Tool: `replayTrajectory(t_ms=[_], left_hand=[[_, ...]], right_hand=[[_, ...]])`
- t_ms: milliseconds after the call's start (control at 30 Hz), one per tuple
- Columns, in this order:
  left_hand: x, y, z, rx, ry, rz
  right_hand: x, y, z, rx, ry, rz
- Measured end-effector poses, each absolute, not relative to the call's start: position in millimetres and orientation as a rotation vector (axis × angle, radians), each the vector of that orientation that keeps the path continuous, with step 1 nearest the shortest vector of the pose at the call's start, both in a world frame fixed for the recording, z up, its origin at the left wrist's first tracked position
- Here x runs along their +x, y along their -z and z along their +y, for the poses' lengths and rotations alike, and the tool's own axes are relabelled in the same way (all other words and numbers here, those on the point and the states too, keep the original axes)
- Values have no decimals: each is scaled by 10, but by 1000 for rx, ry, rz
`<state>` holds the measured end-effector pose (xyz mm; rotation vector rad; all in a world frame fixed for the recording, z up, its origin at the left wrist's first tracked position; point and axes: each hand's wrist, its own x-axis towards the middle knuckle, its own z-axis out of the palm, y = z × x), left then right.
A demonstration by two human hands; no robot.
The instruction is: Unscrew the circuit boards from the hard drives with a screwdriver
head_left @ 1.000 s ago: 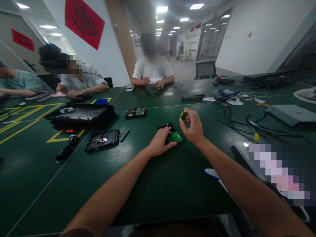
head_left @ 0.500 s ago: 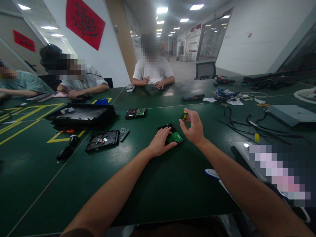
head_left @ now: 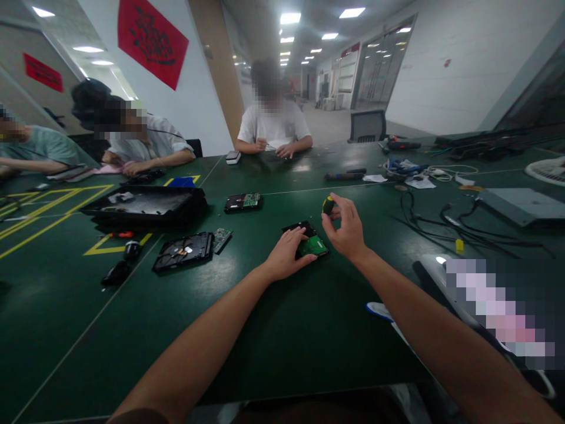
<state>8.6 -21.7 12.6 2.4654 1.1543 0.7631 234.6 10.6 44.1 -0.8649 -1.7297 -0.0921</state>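
Note:
A hard drive (head_left: pixel 314 244) with a green circuit board face up lies on the table ahead of me. My left hand (head_left: pixel 291 250) holds it down, fingers over its left part and thumb along the near edge. Just to the right, my right hand (head_left: pixel 346 227) is raised and pinches a stubby yellow-and-black screwdriver (head_left: pixel 328 205) between thumb and fingers. The screwdriver's shaft is too small and dark to make out, so I cannot tell whether its tip touches the drive.
Left of my hands lie another hard drive (head_left: pixel 243 202), an opened black casing (head_left: pixel 183 252) and a loose circuit board (head_left: pixel 222 240). Stacked black trays (head_left: pixel 145 209) sit farther left. Black cables (head_left: pixel 435 221) and a grey metal box (head_left: pixel 525 206) occupy the right. People sit across the table.
The screwdriver has turned slightly in my right hand, and the fingers have shifted a little. My left hand and the hard drive have stayed in place.

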Motion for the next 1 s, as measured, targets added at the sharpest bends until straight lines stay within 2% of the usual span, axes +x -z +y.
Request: replayTrajectory(t_ms=[1000], left_hand=[[83, -110, -214, 2466, -760, 1156]], right_hand=[[2339, -447, 95, -863, 78, -1741]])
